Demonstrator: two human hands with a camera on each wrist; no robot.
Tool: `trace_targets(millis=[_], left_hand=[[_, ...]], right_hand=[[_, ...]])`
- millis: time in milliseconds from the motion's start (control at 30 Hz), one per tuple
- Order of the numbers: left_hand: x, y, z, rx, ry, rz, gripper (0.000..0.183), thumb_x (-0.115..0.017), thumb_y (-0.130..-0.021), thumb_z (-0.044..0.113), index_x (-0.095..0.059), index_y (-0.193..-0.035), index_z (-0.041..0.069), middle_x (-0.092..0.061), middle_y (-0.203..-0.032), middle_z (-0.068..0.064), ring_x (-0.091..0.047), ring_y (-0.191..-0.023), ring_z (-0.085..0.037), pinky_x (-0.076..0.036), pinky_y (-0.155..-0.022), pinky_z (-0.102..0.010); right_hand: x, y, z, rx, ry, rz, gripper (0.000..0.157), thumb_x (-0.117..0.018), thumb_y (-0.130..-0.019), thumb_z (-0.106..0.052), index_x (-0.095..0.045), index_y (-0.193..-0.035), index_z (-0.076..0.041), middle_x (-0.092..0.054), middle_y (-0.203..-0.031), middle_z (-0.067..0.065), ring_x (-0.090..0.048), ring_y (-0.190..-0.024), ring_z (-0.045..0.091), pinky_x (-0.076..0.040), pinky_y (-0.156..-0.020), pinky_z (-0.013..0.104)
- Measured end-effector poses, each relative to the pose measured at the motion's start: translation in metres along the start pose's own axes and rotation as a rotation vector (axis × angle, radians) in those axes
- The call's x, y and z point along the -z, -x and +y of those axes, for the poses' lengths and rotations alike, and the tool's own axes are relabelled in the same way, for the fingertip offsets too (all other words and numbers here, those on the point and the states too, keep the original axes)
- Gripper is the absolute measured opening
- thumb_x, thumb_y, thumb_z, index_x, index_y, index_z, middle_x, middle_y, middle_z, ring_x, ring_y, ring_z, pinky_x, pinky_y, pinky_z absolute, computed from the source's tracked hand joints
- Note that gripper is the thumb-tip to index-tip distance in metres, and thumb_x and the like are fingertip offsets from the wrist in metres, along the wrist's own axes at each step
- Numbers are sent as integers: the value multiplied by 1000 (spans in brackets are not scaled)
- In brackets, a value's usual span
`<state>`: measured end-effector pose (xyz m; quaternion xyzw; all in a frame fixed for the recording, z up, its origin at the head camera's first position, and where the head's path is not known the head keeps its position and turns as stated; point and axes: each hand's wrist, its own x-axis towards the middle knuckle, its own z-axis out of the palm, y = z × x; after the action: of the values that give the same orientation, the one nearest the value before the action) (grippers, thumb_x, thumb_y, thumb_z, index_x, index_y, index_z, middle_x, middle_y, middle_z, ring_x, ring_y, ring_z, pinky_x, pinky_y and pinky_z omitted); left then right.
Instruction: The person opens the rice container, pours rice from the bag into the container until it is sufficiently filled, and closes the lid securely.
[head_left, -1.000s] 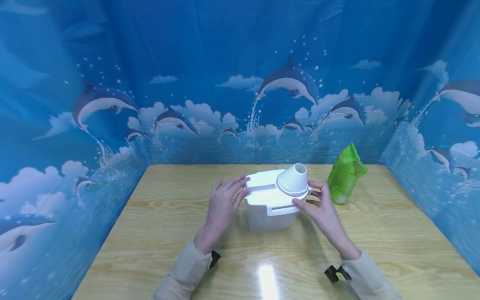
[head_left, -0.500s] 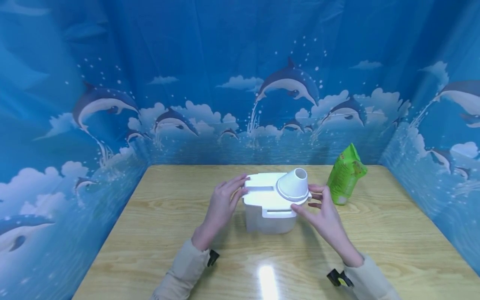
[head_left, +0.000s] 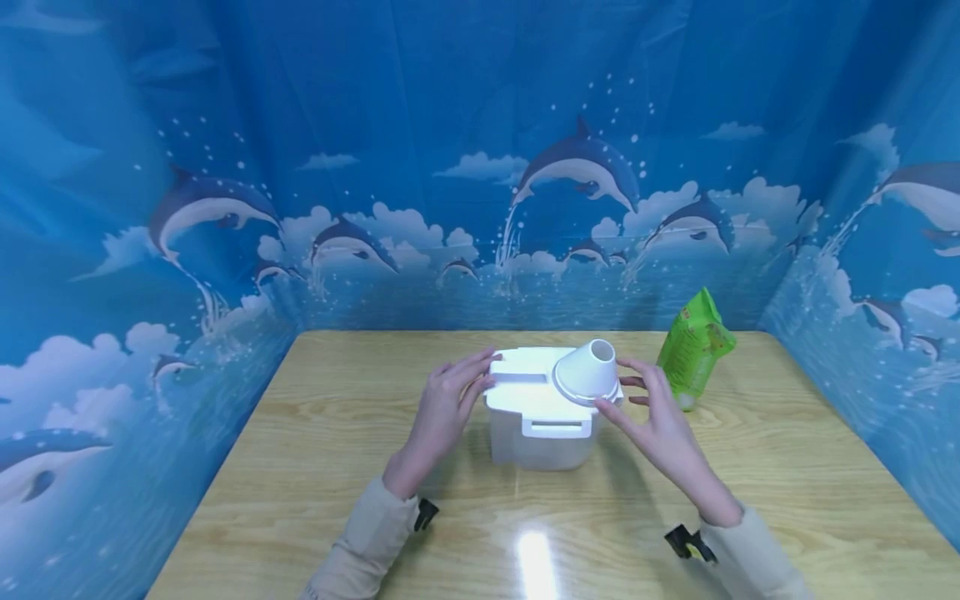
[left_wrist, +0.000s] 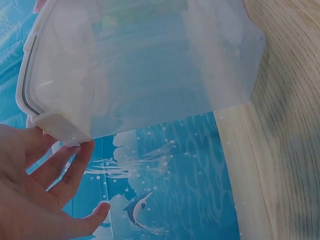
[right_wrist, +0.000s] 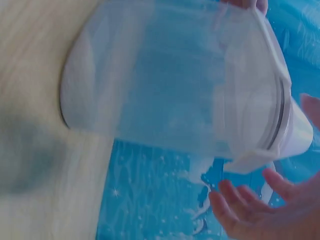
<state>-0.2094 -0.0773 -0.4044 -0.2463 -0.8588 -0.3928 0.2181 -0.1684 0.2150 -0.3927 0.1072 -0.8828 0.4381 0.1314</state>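
A white lid [head_left: 521, 396] with a slotted clip on its near side covers a translucent storage box [head_left: 543, 446] standing on the table. A white cone-shaped piece with an open top [head_left: 592, 371] sits at the lid's right end. My left hand [head_left: 444, 408] touches the lid's left end; in the left wrist view its fingertips [left_wrist: 86, 146] are right at the white clip [left_wrist: 61, 129]. At the right end, my right hand [head_left: 660, 425] has its fingers spread around the cone's side. The right wrist view shows those fingers [right_wrist: 225, 202] loosely bent beside the clip [right_wrist: 250, 161], with a gap between.
A green printed bag [head_left: 692, 350] stands behind the right hand on the wooden table [head_left: 337, 433]. Blue dolphin-patterned sheets [head_left: 420, 167] enclose the table at the back and both sides. Both wrists carry small black devices [head_left: 690, 542] at the sleeves.
The box has turned slightly, so its near clip sits a little further left. My right hand has shifted slightly right and its thumb has come away from the lid's front edge.
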Motion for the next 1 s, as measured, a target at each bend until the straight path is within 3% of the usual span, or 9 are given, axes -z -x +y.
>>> trace_targets(millis=[233, 400, 633, 800, 900, 1000], left_hand=[[0, 1, 0, 4, 1, -15, 33, -60, -102, 26, -67, -132, 15, -59, -143, -2, -61, -127, -23, -36, -111, -64], [0, 0, -1, 19, 13, -29, 34, -60, -102, 26, -66, -133, 15, -58, -144, -2, -60, -128, -23, -35, -113, -64], [2, -1, -8, 31, 119, -66, 34, -59, -102, 24, -65, -135, 16, -58, -146, -3, -56, -132, -22, -45, -110, -39], [6, 1, -9, 70, 165, -87, 35, -52, -107, 29, -63, -139, 19, -56, -148, 0, -52, -137, -20, -42, -113, -41], [9, 0, -7, 150, 192, -92, 36, -48, -108, 32, -61, -140, 21, -57, -147, 1, -52, -136, -21, -42, -114, -46], [13, -2, -6, 291, 263, -102, 37, -50, -108, 31, -61, -141, 18, -60, -142, -3, -59, -128, -24, -49, -106, -48]], right_hand=[[2, -10, 12, 203, 257, -33, 66, -64, -100, -35, -41, -152, 0, -42, -153, 24, -38, -140, 45, -32, -110, 69], [-1, -10, 14, 260, 406, -26, 66, -59, -102, -41, -47, -145, 7, -49, -146, 28, -41, -138, 46, -33, -110, 68], [-2, -10, 13, 283, 447, -8, 64, -58, -102, -41, -48, -144, 7, -52, -143, 27, -43, -136, 44, -36, -109, 66], [-3, -10, 13, 306, 431, -7, 61, -58, -103, -41, -50, -142, 6, -54, -142, 26, -45, -134, 43, -37, -110, 63], [-2, -10, 13, 308, 427, -7, 61, -57, -103, -41, -51, -141, 6, -53, -141, 26, -46, -134, 42, -36, -111, 62], [-2, -9, 14, 304, 428, -7, 61, -56, -103, -41, -51, -140, 7, -54, -140, 26, -46, -133, 43, -36, -111, 61]])
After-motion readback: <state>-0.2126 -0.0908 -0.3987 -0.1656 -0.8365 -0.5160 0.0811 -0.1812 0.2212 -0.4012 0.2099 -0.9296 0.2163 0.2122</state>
